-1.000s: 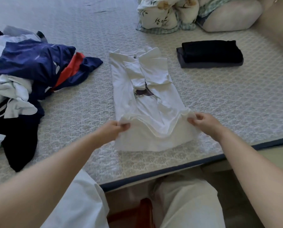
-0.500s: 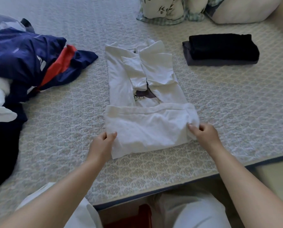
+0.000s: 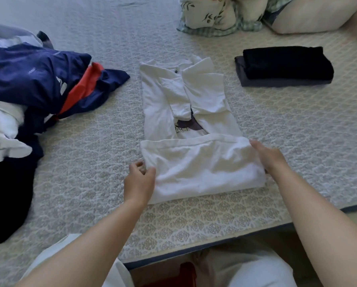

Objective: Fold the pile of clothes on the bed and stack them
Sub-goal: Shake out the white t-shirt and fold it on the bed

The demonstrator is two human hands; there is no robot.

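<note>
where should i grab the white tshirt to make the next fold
Probably at the two ends of the doubled near band of the white t-shirt, coming in from its left and right sides. The hem is already turned up into a thick strip across the shirt, so its ends give firm layered edges. The left hand pinches the left end and the right hand rests at the right end.

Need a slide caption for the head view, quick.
Both hands, left and right, grip the half-folded white T-shirt on the bed.
</note>
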